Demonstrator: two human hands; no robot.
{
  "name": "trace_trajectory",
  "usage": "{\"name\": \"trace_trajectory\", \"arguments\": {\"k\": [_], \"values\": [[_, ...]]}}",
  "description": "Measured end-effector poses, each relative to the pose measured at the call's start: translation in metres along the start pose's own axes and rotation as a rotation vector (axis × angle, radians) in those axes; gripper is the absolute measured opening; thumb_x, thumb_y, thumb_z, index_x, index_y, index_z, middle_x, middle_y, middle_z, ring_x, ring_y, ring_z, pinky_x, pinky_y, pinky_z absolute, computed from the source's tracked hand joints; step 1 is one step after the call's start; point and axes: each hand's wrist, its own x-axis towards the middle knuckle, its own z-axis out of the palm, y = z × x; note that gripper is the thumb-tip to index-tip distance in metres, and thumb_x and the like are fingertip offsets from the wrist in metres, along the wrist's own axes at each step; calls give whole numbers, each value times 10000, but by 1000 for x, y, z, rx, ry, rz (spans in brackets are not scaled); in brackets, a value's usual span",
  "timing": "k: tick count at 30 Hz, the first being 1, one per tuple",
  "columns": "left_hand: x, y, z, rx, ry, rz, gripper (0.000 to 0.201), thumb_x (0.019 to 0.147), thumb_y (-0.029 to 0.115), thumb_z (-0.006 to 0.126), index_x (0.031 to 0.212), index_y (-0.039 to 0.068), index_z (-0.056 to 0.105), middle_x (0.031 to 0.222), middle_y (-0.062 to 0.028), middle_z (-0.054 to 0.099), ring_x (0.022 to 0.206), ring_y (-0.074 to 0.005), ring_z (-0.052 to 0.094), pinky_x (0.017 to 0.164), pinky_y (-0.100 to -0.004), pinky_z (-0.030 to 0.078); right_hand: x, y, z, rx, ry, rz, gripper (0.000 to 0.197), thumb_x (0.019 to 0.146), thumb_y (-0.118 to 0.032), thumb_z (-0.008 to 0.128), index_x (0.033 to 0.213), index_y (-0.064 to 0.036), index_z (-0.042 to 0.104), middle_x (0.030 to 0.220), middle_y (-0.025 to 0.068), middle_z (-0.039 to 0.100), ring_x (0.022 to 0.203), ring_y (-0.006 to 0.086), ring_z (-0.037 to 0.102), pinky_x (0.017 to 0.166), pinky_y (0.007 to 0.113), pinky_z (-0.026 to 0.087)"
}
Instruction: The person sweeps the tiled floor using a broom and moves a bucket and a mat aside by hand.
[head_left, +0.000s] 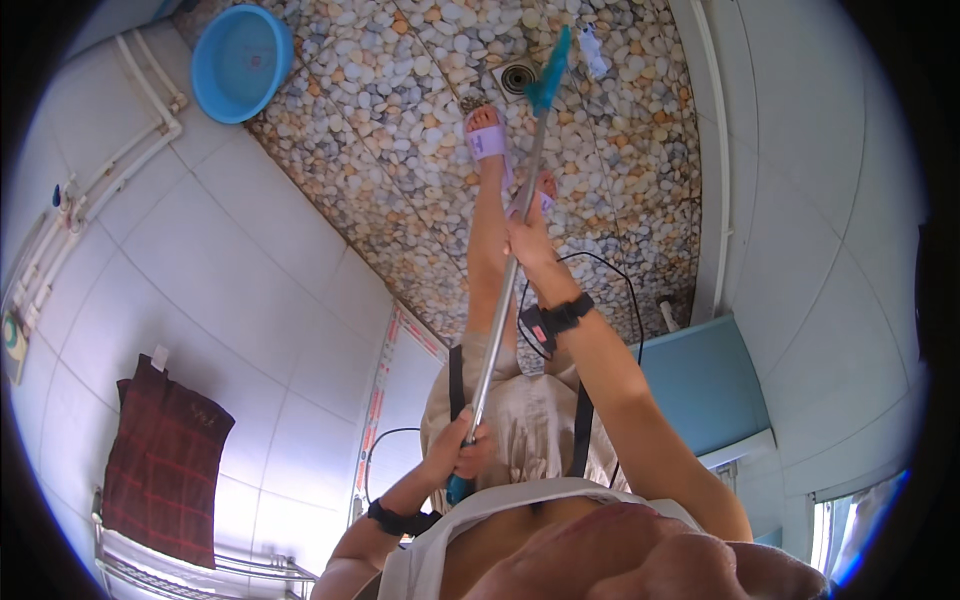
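Note:
A long-handled floor-cleaning tool (497,345) runs from my waist to the floor, with a silver pole and a narrow teal head. I cannot tell whether the head has bristles or a blade. My left hand (462,450) is wrapped round the teal grip at its upper end, close to my belly. Farther down, my right hand (530,240) grips the pole in front of my knees. The teal head (550,75) slants over the pebble-patterned floor (380,130), just right of a round drain (516,79). Near it lies a small white-and-blue packet or scrap (593,52).
A blue basin (242,62) stands at the far left by the tiled wall. White pipes (130,165) run along that wall. A dark red checked towel (170,460) hangs on a metal rack (180,580). My feet, in purple slippers (487,142), stand near the drain. A blue-green panel (700,385) is at right.

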Motion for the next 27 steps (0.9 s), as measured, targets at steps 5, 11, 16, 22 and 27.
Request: {"name": "trace_trajectory", "arguments": {"k": [5,11,16,22,27], "values": [[2,18,-3,20,40,65,415,911,532,333,776,146,407,540,60,298,396,-29,236,327,-177,177,26,-1,19,28,-107,-47,648,836,-29,418,1397,-160,121,656,34,433,467,115,413,417,270,392],[-20,2,-9,128,46,15,418,910,532,339,780,138,387,544,55,287,399,-28,231,331,-183,176,-26,-26,6,19,-65,-68,647,856,-34,406,1397,-122,61,639,29,446,471,104,433,415,256,396],[-32,37,-18,196,-30,21,396,924,493,349,799,120,393,548,54,308,409,-19,256,331,-183,177,-26,-59,6,56,-111,-276,654,882,-60,405,1400,-118,10,650,33,471,496,107,472,449,254,434],[8,78,-17,570,202,408,462,941,471,308,701,87,400,519,31,343,413,-53,304,384,-208,259,79,-89,-17,109,-194,-200,301,878,-186,506,1134,-39,566,750,39,593,589,111,548,545,254,460],[53,133,-55,803,511,702,496,931,491,315,687,75,426,481,29,354,377,-59,319,343,-209,247,240,-42,-47,-691,373,-514,213,757,-297,613,859,-127,690,755,51,652,677,205,624,606,311,485]]}}
